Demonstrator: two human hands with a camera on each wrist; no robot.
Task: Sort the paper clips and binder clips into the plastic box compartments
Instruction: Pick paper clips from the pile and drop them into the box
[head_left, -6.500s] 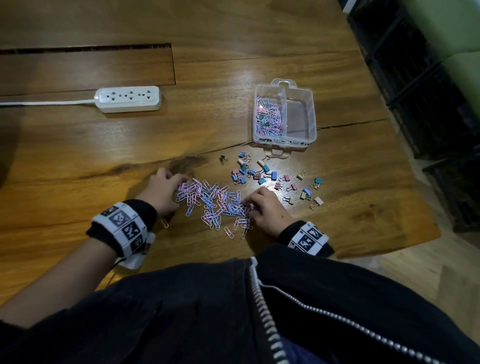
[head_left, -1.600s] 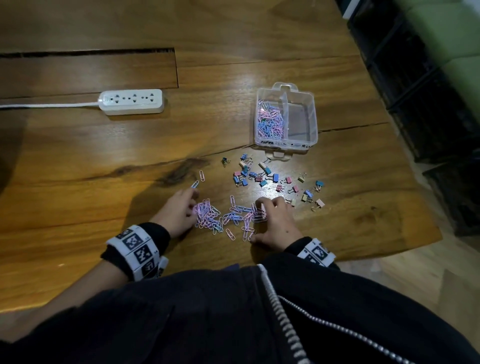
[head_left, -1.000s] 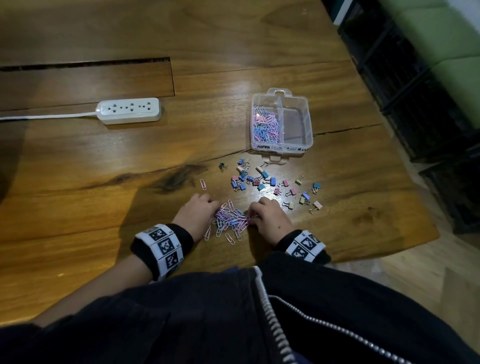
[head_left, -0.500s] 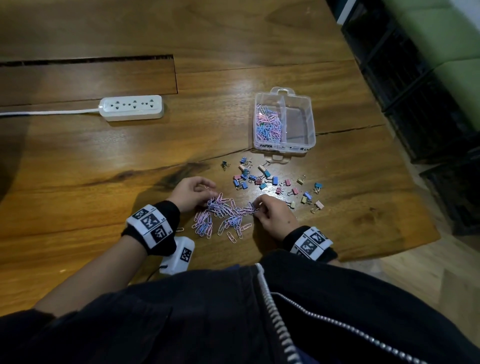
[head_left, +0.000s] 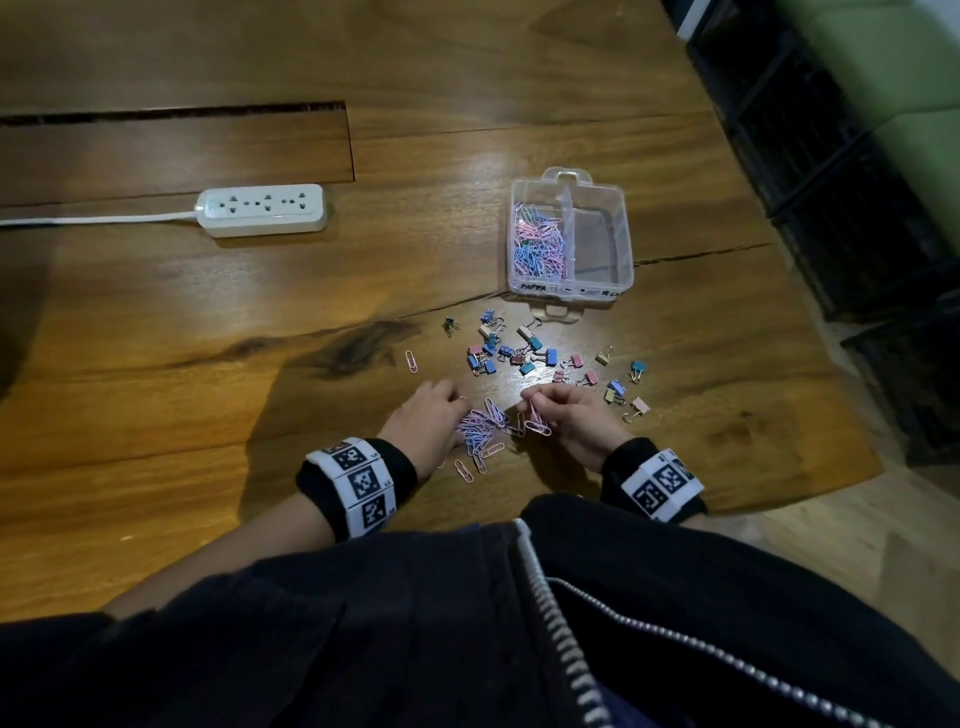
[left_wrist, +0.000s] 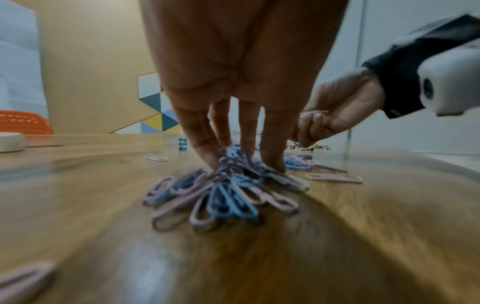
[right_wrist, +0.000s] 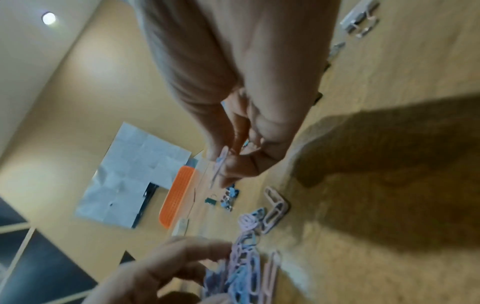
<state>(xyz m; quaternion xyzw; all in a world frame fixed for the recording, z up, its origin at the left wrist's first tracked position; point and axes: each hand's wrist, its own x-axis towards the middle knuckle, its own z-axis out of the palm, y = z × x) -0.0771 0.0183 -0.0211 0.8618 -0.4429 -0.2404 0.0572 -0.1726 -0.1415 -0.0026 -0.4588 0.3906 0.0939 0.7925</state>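
Observation:
A heap of pink and blue paper clips (head_left: 480, 434) lies on the wooden table between my hands. My left hand (head_left: 458, 411) presses straight fingers (left_wrist: 272, 152) down onto the heap (left_wrist: 221, 195). My right hand (head_left: 535, 404) hovers just right of it and pinches a few paper clips (head_left: 536, 420) between thumb and fingers; the right wrist view shows a pinched clip (right_wrist: 221, 162). Coloured binder clips (head_left: 519, 353) lie scattered beyond my hands. The clear plastic box (head_left: 626, 244) stands farther back, with paper clips (head_left: 537, 241) in its left compartment and nothing in the right one.
A lone pink paper clip (head_left: 411, 360) lies left of the binder clips. A white power strip (head_left: 262, 209) with its cord sits at the back left. The table's edge runs close on the right, with dark crates (head_left: 857, 208) beyond it.
My left hand has come back from the lone clip to the heap and pressed it tighter. My right hand has risen slightly with clips pinched in it.

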